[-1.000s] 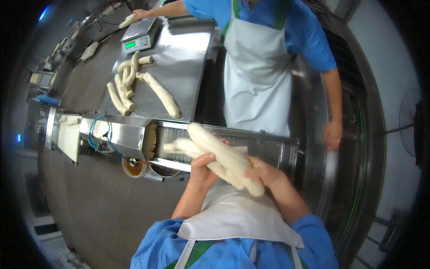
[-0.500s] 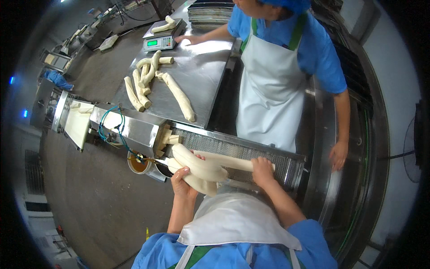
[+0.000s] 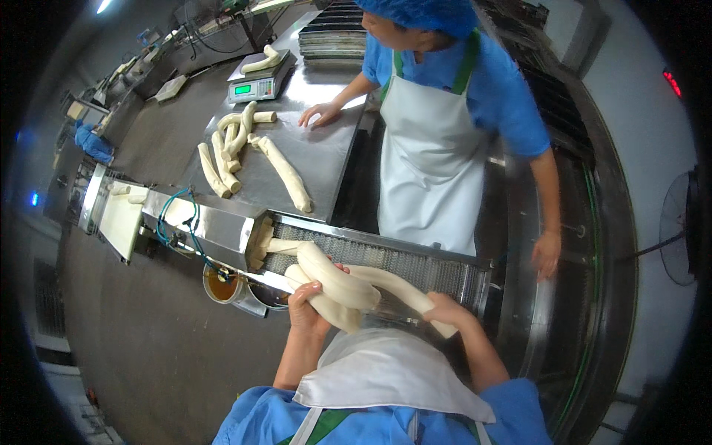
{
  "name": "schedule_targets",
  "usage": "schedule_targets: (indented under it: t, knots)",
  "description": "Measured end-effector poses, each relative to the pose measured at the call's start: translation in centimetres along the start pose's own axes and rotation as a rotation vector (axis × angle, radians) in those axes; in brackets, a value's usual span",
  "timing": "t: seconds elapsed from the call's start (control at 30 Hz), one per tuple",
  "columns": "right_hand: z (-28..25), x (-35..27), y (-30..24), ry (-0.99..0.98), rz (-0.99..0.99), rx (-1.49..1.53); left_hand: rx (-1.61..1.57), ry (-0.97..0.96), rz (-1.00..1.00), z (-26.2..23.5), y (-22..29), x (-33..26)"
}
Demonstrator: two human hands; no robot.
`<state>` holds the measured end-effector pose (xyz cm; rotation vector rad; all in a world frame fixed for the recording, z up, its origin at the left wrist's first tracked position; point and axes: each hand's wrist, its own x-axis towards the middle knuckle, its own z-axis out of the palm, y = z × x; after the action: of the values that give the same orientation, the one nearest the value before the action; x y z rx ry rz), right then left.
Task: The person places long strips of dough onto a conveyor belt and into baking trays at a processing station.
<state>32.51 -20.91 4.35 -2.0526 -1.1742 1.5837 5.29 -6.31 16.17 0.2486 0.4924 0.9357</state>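
My left hand [image 3: 305, 305] is closed around a thick bundle of pale dough [image 3: 337, 280], folded into fat rolls, with some fingertips showing beyond it. A long dough rope [image 3: 397, 284] runs right from behind the bundle, and my right hand [image 3: 447, 310] grips it near its far end. Whether rope and bundle are one piece is hidden. Both hands are at the near side of a metal mesh conveyor [image 3: 463, 278]. On its belt a dough log [image 3: 285, 247] pokes out of a steel housing [image 3: 215, 226].
Across the conveyor stands a co-worker [image 3: 430, 163] in a white apron, one hand over a steel table [image 3: 326, 159]. Several dough logs [image 3: 230, 144] and a digital scale [image 3: 256, 83] with dough are on it. A bucket of brown liquid [image 3: 222, 285] is left of my hands.
My right hand has moved down and toward me, bending the dough rope downward. The co-worker's hand has left the scale. The log at the housing sticks out farther.
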Motion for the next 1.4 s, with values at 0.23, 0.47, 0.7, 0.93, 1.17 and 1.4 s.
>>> schedule_targets:
  t: [0.23, 0.47, 0.7, 0.93, 1.17, 1.4]
  knots:
    - [1.5, 0.5, 5.7, 0.051, 0.089, 0.090, 0.022, -0.070, -0.110, 1.8, -1.5, -0.6]
    - [3.7, 0.3, 6.7, 0.135, 0.198, 0.465, -0.032, -0.101, -0.138, 0.8, -1.3, -1.6]
    - [1.2, -5.0, 5.4, 0.111, 0.137, 0.810, -0.041, 0.031, -0.067, 0.3, 0.2, -3.1]
    - [-2.9, -8.5, -0.4, 0.047, -0.029, 0.851, -0.126, 0.052, 0.011, -1.5, 1.8, -3.6]
    - [-3.8, -4.7, -16.2, -0.246, -0.342, 0.467, -0.027, 0.085, 0.273, -2.2, 6.0, -2.5]
    - [-3.6, 0.0, -18.8, -0.161, -0.565, 0.266, -0.087, 0.162, 0.234, -3.1, 5.2, -1.3]
